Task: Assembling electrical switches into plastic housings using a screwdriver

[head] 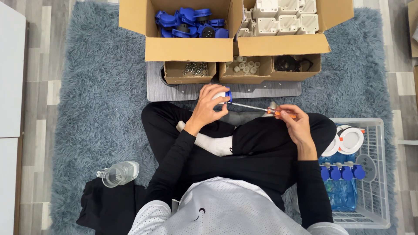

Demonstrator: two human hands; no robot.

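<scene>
A: Seated cross-legged on a grey shag rug (87,87), a person works w/ both hands. Left hand (212,103) is curled tight around a white-and-blue socket part (225,95), held above the lap, just in front of a grey board (174,89).

B: And the rt?

A: Right hand (292,119) grips the orange handle of a screwdriver (261,109); its shaft runs left, tip meeting the socket part.

B: What's around?

A: Beyond the board: a cardboard box of blue covers (189,21), next to it a box of white housings (283,17). In front of those, smaller trays: screws (194,68), small white caps (242,65), a black item (287,63), can't tell what.

B: Rt side?

A: White wire basket (374,174) just beside the knee, w/ finished white-and-blue units (344,172) inside. Left of the person: a clear glass jug (118,173) lying tilted on the rug, touching a black cloth (106,209).
</scene>
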